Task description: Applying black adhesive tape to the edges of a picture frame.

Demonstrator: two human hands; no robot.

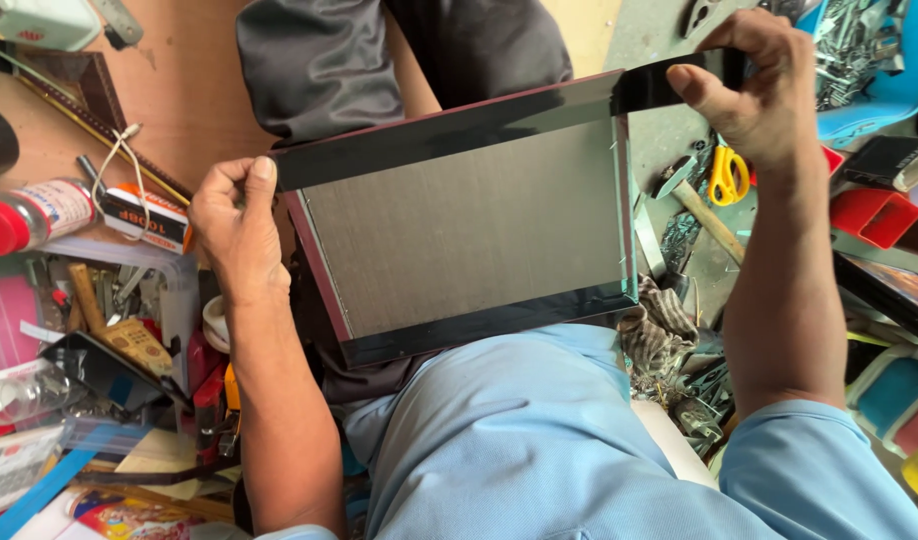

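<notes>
Frame with a grey backing board rests tilted on the person's lap, its back turned up, dark red edges showing along the left side and top, and a strip of black tape already lying along its lower edge. Black tape is stretched across the frame's top edge from corner to corner, held taut between both hands. The right hand is beyond the top right corner, thumb and fingers pinched shut on the tape end, which sticks out past the frame there. The left hand is at the top left corner, thumb pressed on the other tape end with the fingers curled round the frame's edge beneath. So the frame lies between the two grips, below the line of the tape. A blue shirt fills the foreground. Right of the frame, a hammer lies on the cluttered floor, with yellow-handled scissors just beside it. To the left, a small bottle with a red cap lies on its side at the wooden surface's edge.
</notes>
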